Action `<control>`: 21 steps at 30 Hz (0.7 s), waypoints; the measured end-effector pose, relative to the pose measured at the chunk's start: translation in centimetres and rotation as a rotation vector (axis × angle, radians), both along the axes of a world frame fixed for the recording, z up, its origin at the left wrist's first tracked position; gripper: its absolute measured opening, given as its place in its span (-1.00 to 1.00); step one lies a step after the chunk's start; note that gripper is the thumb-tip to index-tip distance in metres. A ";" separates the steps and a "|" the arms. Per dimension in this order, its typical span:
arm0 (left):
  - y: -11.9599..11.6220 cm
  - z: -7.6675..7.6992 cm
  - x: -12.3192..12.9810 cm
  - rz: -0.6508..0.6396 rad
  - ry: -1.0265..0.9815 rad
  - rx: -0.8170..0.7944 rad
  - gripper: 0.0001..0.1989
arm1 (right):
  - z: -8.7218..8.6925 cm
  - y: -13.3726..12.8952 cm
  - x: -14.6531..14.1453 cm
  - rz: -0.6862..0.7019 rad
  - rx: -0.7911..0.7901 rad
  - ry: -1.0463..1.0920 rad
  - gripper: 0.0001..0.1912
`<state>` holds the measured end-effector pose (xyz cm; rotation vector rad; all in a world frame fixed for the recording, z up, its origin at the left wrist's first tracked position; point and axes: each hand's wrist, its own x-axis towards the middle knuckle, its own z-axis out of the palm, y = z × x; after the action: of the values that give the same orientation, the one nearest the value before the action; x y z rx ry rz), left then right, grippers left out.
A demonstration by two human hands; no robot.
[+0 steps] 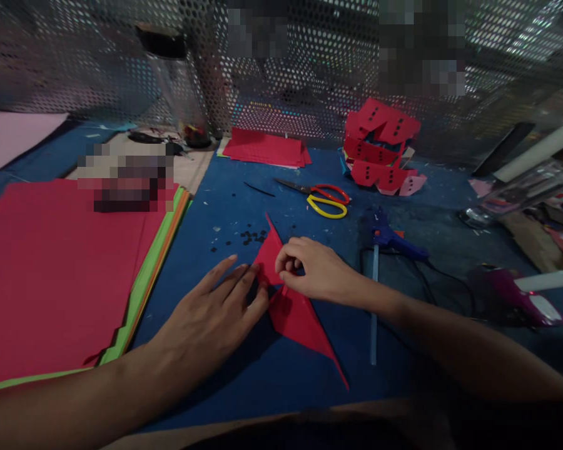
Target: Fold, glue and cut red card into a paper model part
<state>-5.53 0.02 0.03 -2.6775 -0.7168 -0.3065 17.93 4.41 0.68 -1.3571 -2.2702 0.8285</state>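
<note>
A folded red paper piece (296, 315) lies on the blue tabletop, narrow at its middle and with pointed ends. My left hand (218, 303) rests at its left side, fingers spread and fingertips touching the paper. Above the narrow middle, my right hand (316, 270) is curled, thumb and fingertips pinched together against the red paper. Whatever sits between those fingertips is too small or hidden to make out. Just beyond the left fingertips, several tiny black squares (252, 237) are scattered on the table.
Scissors (328, 199) with red and yellow handles lie beyond my hands. A blue glue gun (394, 237) with its cord is at right. Large red sheets (70, 275) are stacked left. Red cut pieces (265, 149) and a red paper construction with black squares (385, 150) stand behind.
</note>
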 end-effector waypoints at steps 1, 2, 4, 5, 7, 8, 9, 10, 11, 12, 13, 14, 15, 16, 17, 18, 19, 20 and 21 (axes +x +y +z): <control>0.0 0.0 0.0 -0.002 -0.004 0.004 -0.63 | -0.1 0.1 0.0 -0.041 -0.017 0.038 -0.87; 0.1 -0.1 0.0 -0.002 -0.010 0.005 -0.63 | -0.2 0.2 0.0 -0.084 -0.023 0.073 -0.88; 0.1 -0.1 0.0 -0.008 -0.025 0.008 -0.62 | -0.4 0.3 0.0 -0.148 0.010 0.100 -0.91; 0.1 -0.1 0.0 -0.006 -0.031 0.008 -0.62 | -0.5 0.4 0.0 -0.161 0.047 0.081 -0.92; 0.1 -0.2 0.0 -0.003 -0.041 0.007 -0.63 | -0.6 0.3 0.0 -0.161 0.134 0.005 -0.94; 0.1 -0.2 0.0 0.000 -0.043 0.004 -0.63 | -0.7 0.2 -0.1 -0.151 0.172 -0.033 -0.94; 0.2 -0.2 0.0 0.003 -0.047 0.001 -0.63 | -0.7 0.2 -0.1 -0.140 0.201 -0.060 -0.93; 0.2 -0.2 0.0 0.007 -0.053 -0.004 -0.63 | -0.6 0.1 -0.2 -0.133 0.217 -0.068 -0.92; 0.3 -0.2 0.0 0.010 -0.061 -0.009 -0.63 | -0.6 0.1 -0.2 -0.129 0.214 -0.059 -0.90; 0.4 -0.2 0.0 0.012 -0.069 -0.015 -0.64 | -0.5 0.1 -0.3 -0.132 0.195 -0.039 -0.89; 0.5 -0.2 0.0 0.013 -0.081 -0.019 -0.66 | -0.4 0.1 -0.3 -0.141 0.164 -0.017 -0.87; 0.6 -0.1 0.0 0.011 -0.096 -0.022 -0.67 | -0.3 0.1 -0.3 -0.151 0.132 0.002 -0.87; 0.7 -0.1 0.0 0.007 -0.111 -0.026 -0.69 | -0.2 0.2 -0.3 -0.161 0.105 0.012 -0.86; 0.7 -0.1 0.0 0.002 -0.121 -0.033 -0.70 | -0.1 0.2 -0.2 -0.168 0.091 0.009 -0.86; 0.8 -0.1 0.0 -0.002 -0.132 -0.038 -0.71 | -0.1 0.2 -0.2 -0.170 0.091 -0.010 -0.86; 0.9 -0.2 0.0 -0.002 -0.139 -0.044 -0.72 | 0.0 0.2 -0.2 -0.172 0.107 -0.042 -0.87; 0.9 -0.2 0.0 -0.001 -0.142 -0.050 -0.72 | -0.1 0.2 -0.1 -0.172 0.138 -0.086 -0.89; 1.0 -0.2 0.0 0.003 -0.144 -0.056 -0.73 | -0.1 0.1 -0.1 -0.173 0.176 -0.137 -0.91; 1.0 -0.2 0.0 0.011 -0.145 -0.062 -0.73 | -0.2 0.1 -0.1 -0.175 0.212 -0.190 -0.90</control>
<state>-5.52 1.06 -0.20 -2.7299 -0.7950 -0.4868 17.81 4.51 0.52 -1.5618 -2.2595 0.4051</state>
